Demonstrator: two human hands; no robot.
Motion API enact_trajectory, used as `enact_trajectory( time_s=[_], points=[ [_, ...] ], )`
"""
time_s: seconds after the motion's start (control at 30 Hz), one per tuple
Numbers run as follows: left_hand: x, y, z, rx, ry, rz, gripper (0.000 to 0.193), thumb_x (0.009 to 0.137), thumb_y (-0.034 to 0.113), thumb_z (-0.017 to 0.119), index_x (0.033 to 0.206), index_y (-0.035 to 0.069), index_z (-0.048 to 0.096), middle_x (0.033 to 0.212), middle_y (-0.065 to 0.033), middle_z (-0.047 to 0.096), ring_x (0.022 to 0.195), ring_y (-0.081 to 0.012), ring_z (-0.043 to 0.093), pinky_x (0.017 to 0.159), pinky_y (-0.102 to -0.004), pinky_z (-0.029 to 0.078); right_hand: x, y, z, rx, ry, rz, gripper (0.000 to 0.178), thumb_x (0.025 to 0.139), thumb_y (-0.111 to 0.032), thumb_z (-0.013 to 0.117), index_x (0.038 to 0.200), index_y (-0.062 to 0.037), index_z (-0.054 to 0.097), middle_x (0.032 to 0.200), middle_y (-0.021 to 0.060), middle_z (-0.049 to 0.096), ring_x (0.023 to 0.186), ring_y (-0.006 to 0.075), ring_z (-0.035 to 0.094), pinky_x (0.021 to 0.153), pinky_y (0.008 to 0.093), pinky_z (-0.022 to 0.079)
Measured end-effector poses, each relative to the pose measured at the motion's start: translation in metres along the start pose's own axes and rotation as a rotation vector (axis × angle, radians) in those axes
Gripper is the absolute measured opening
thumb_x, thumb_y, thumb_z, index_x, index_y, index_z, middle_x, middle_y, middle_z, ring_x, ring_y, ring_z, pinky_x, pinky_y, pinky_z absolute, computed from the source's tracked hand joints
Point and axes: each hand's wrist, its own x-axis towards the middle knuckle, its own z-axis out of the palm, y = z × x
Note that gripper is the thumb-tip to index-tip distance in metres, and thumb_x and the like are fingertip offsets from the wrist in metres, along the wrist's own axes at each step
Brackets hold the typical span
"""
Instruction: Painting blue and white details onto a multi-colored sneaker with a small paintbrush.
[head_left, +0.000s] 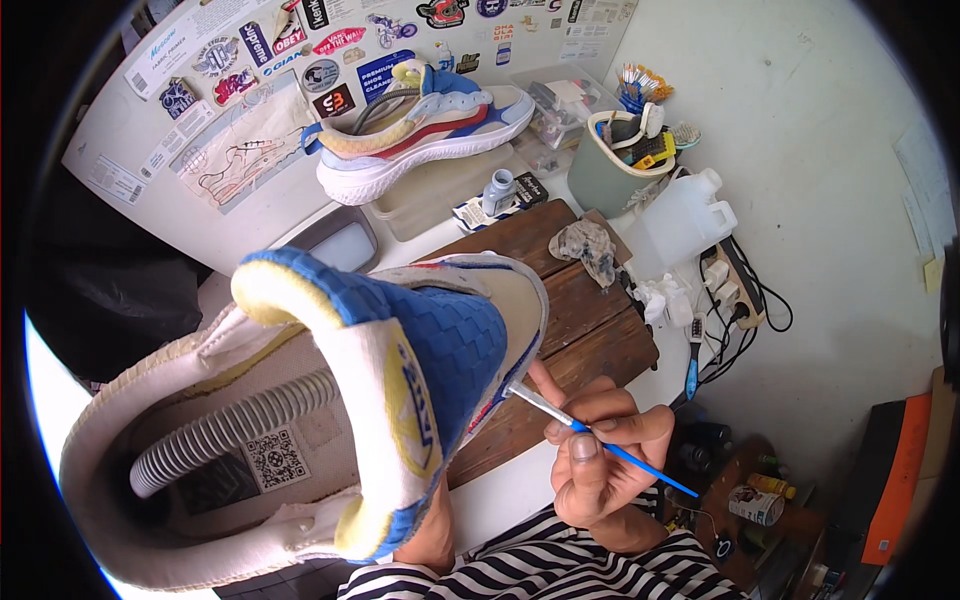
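Note:
A blue, cream and yellow sneaker (pixel 440 330) is held up close at the left, its open collar facing me. My left hand (pixel 428 535) supports it from beneath, its fingers hidden behind the shoe. Inside the shoe lies a grey ribbed flexible tube (pixel 235 430). My right hand (pixel 610 450) pinches a thin paintbrush (pixel 640 465) with a blue handle and silver ferrule. The brush's tip meets the sneaker's lower side edge, where the bristles are hard to make out. One finger stretches toward the shoe beside the ferrule.
A matching sneaker (pixel 420 135) rests on a clear plastic box (pixel 425 200). Around the dark wooden board (pixel 600 325) are a stained rag (pixel 585 250), a small open bottle (pixel 498 192), a green bin of brushes (pixel 610 180), a white jug (pixel 680 225) and a power strip (pixel 738 280) with cables.

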Motion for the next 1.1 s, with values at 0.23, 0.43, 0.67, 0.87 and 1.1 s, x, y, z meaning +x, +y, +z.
enact_trajectory(
  time_s=[0.23,0.43,0.67,0.87,1.1],
  points=[
    [-0.002,0.003,-0.001,0.002,-0.030,0.006,0.096,0.077,0.041,0.058,0.160,0.012,0.020,0.160,-0.0270,0.024,0.146,-0.0468,0.029,0.122,-0.0589,0.022,0.000,0.000,-0.001,-0.002,-0.011,0.006,0.019,0.095,0.005,0.053,0.106,0.0000,0.038,0.091,0.0223,0.061,0.077,0.0173,0.060,0.100,0.0703,0.045],
    [-0.001,0.004,0.002,0.006,-0.054,0.016,0.098,0.076,0.043,0.059,0.160,0.014,0.020,0.160,-0.0271,0.023,0.146,-0.0475,0.028,0.123,-0.0591,0.022,0.000,0.000,-0.003,-0.005,0.041,0.032,0.018,0.095,0.004,0.052,0.106,0.0003,0.038,0.090,0.0220,0.061,0.076,0.0164,0.059,0.100,0.0697,0.046],
    [0.000,0.004,0.005,0.019,-0.117,0.063,0.101,0.074,0.046,0.061,0.161,0.016,0.020,0.160,-0.0271,0.022,0.147,-0.0483,0.027,0.123,-0.0593,0.022,-0.001,0.003,-0.002,0.042,0.035,0.023,0.019,0.095,0.005,0.052,0.106,0.0011,0.038,0.090,0.0224,0.061,0.075,0.0161,0.059,0.100,0.0692,0.046],
    [0.001,0.009,0.002,-0.018,-0.128,0.033,0.100,0.074,0.045,0.060,0.161,0.015,0.020,0.161,-0.0267,0.021,0.147,-0.0478,0.026,0.123,-0.0584,0.022,-0.001,0.003,-0.002,0.038,0.048,0.046,0.019,0.095,0.005,0.053,0.107,0.0013,0.038,0.093,0.0231,0.060,0.076,0.0163,0.059,0.100,0.0687,0.047],
    [0.002,0.002,0.006,-0.009,-0.017,0.025,0.100,0.074,0.046,0.060,0.161,0.016,0.021,0.161,-0.0267,0.021,0.148,-0.0484,0.025,0.123,-0.0592,0.021,-0.002,0.003,-0.004,0.049,0.057,0.028,0.019,0.095,0.006,0.052,0.107,0.0012,0.038,0.093,0.0233,0.060,0.076,0.0166,0.059,0.100,0.0684,0.047]
  ],
)
